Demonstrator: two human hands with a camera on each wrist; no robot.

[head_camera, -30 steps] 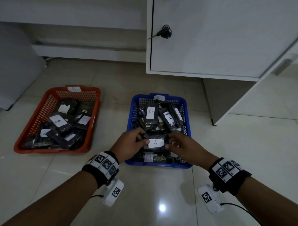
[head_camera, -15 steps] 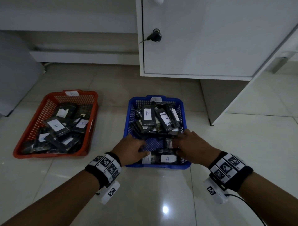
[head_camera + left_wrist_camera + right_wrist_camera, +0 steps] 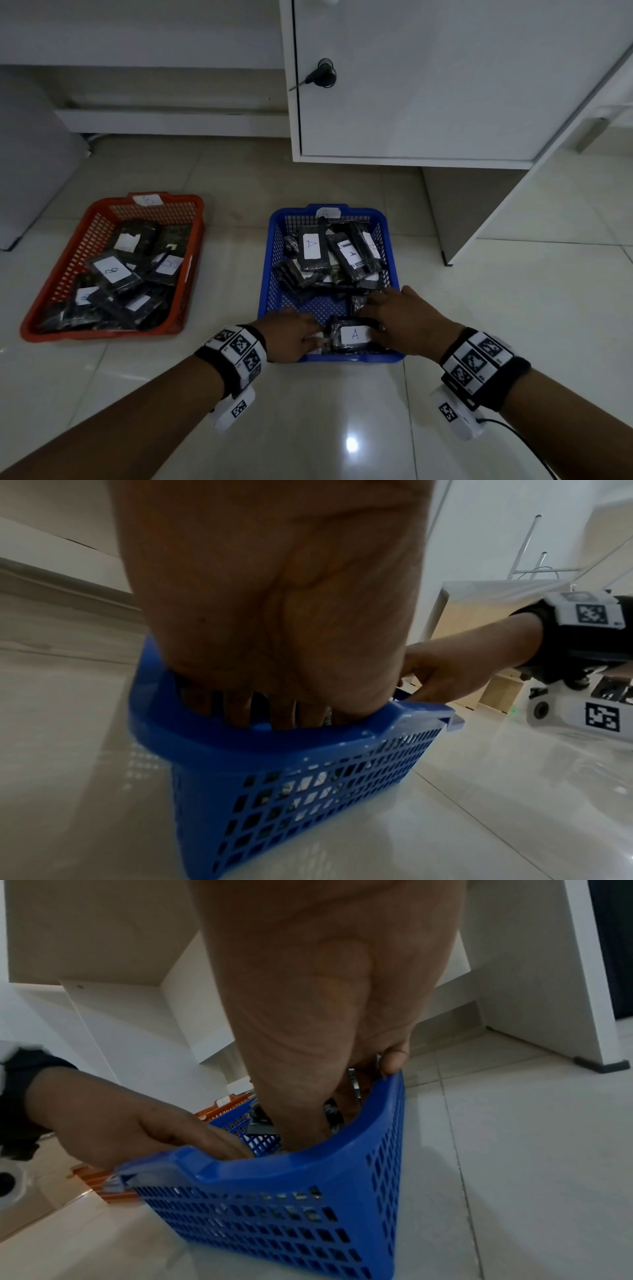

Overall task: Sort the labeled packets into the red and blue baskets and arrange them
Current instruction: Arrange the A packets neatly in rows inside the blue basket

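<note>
Now, from left to right: well left of both hands, a red basket (image 3: 113,267) of stiff plastic lattice sits on glossy pale floor tiles (image 3: 342,428), heaped with black crinkly packets bearing white labels. The left hand (image 3: 287,339) reaches over the near rim of the blue basket (image 3: 270,274), a matching rigid mesh tray; its fingers (image 3: 236,712) point down inside, fairly straight, touching the left end of the packet marked A (image 3: 352,337). That flat, shiny packet lies just beyond the near wall, between the two hands. The right hand (image 3: 400,322) covers its right end; whether those fingers curl round it cannot be told. Beyond the fingertips, more A packets (image 3: 335,257) lean in a loose pile at the far end. To do this well, the person probably should press the slippery packet flat, label upward, square against the wall, leaving room for a neat row.
</note>
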